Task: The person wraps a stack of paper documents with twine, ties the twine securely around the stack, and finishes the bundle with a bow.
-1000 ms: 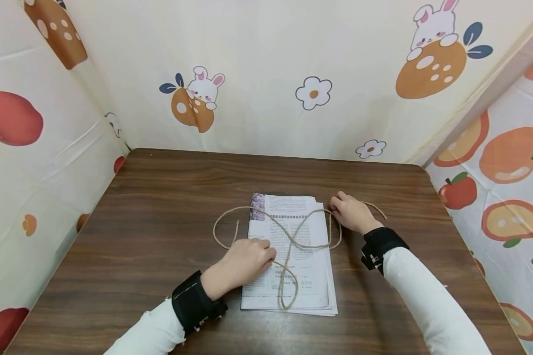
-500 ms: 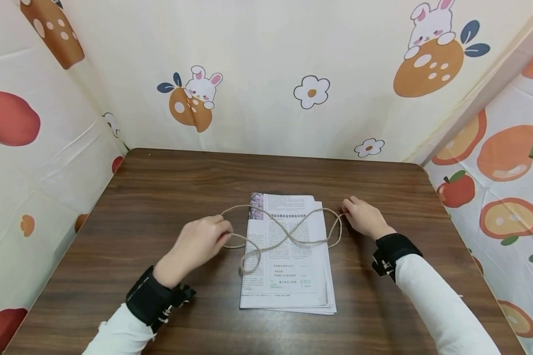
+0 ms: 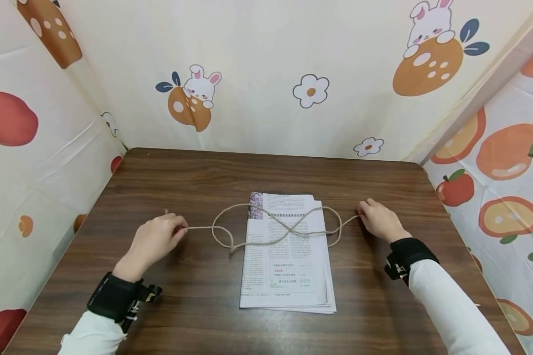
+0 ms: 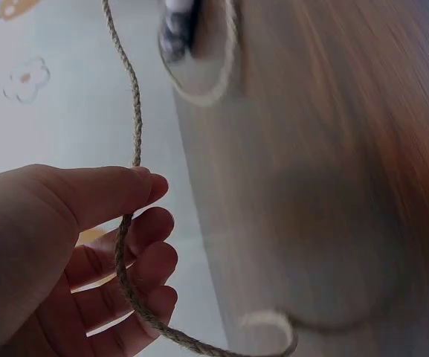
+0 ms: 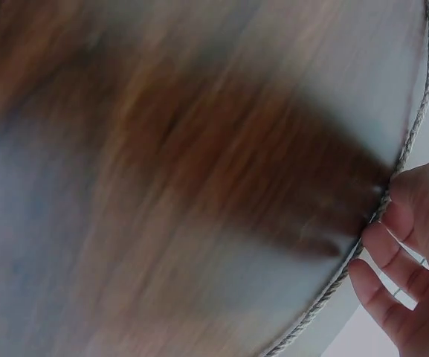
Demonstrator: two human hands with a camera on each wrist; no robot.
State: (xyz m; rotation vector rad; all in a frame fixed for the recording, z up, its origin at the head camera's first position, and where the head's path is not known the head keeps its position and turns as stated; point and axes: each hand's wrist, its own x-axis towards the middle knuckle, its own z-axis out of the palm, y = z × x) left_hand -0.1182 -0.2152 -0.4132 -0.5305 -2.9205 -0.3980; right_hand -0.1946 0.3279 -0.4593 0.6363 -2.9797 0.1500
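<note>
A folded stack of newspapers (image 3: 288, 281) lies on the wooden table. Across its upper half a tan braided rope (image 4: 137, 111) makes loops that cross near the middle and reach past both sides. Left of the stack, my left hand (image 3: 153, 244) pinches one stretch of the rope between thumb and forefinger, its other fingers loosely bent in the left wrist view. On the right side, my right hand (image 3: 382, 219) pinches another stretch near the table. From each hand the rope runs in toward the loops. Where it passes under the newspapers is hidden.
The brown table (image 3: 195, 177) ends at a patterned cloth backdrop (image 3: 257, 74) behind it, with fruit-printed cloth (image 3: 511, 217) at the right side and more cloth at the left. Black straps with small cameras circle both wrists.
My left hand has moved from over the newspapers out to the left, drawing the rope along and straightening the loop near the front. My right hand has shifted right, pulling its stretch outward.
</note>
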